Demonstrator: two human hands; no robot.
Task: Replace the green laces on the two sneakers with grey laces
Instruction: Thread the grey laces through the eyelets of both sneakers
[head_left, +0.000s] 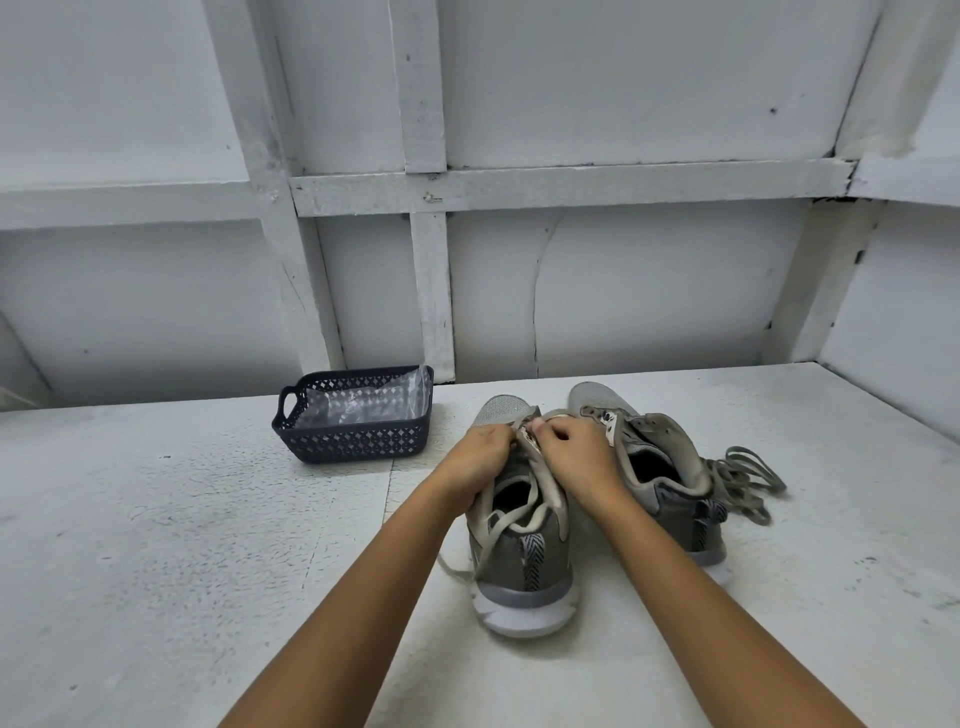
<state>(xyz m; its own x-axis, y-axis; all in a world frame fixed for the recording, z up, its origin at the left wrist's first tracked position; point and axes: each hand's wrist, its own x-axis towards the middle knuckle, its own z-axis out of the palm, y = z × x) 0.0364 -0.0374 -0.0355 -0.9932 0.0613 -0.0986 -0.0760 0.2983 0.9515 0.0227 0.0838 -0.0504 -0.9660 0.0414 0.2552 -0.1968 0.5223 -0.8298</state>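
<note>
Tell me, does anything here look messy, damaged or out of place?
A tangled heap of loose laces lies on the table beside the right sneaker, whose tongue flops open. The left sneaker's lace trails off its side. A crack runs down the wall behind.

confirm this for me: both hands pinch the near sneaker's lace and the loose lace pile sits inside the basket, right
Not quite. In the head view the loose lace pile lies on the table beside the far sneaker, not inside the basket. The left hand and right hand do pinch the lace of the near sneaker.
</note>
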